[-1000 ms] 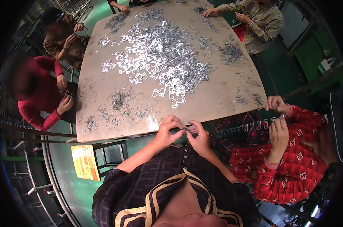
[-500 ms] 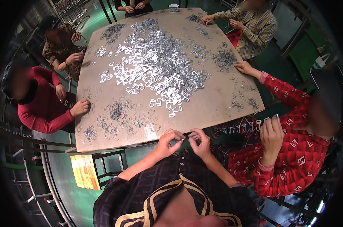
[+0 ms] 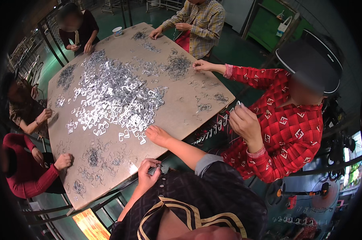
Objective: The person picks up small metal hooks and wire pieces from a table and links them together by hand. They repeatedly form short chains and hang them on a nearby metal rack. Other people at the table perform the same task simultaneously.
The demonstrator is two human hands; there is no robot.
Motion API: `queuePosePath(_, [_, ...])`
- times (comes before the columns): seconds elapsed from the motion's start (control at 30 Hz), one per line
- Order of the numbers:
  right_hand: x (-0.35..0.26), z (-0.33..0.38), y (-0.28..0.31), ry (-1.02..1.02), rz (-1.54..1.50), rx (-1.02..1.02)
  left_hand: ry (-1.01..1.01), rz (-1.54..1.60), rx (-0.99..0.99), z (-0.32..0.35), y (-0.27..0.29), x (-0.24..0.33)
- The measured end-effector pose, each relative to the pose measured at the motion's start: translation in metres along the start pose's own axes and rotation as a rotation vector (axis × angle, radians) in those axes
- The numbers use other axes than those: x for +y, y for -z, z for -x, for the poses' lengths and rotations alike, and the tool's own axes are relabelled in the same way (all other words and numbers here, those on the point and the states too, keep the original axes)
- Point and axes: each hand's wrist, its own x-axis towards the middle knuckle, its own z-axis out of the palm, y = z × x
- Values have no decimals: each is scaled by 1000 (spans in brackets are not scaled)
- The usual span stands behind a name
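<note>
A large heap of shiny, flat hook-shaped pieces (image 3: pixel 117 96) covers the middle of the table (image 3: pixel 185 104). My right hand (image 3: pixel 159 136) reaches palm down to the heap's near right edge, its fingertips by a few loose hooks; its fingers look stretched out. At the near table edge, in front of my chest, my left hand (image 3: pixel 148 175) is closed in a pinch. A small dark or silvery bit shows at its fingertips, too small to name. Left of my hands lie scattered thin wire pieces (image 3: pixel 93 158) beside a glossy pale patch on the tabletop.
Co-workers sit around the table; the nearest, in a red patterned sleeve (image 3: pixel 253 86), raises a hand (image 3: pixel 247 124) on my right. More wire piles (image 3: pixel 177 66) lie by the far right edge. A white cup (image 3: pixel 117 31) stands at the far end, a wooden stool (image 3: pixel 91 225) at lower left.
My right hand has left my left hand and reached forward to the heap's edge. My left hand stays pinched near my chest. The whole view has turned toward the right.
</note>
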Motion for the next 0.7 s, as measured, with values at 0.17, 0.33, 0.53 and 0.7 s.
queuePosePath(0.17, [9,-3,-13,-45,67,97,13,5,-32,-6,-8,-8])
queuePosePath(0.33, [-1,-10,22,-394,-530,156,42,47,-53,-7,-12,-21])
queuePosePath(0.53, [-23,48,101,-518,-1231,75,111,69,-30,-20,-17,-14])
queuePosePath(0.7, [-37,73,121,-564,-1204,121,81,-17,-67,-32,-25,-11])
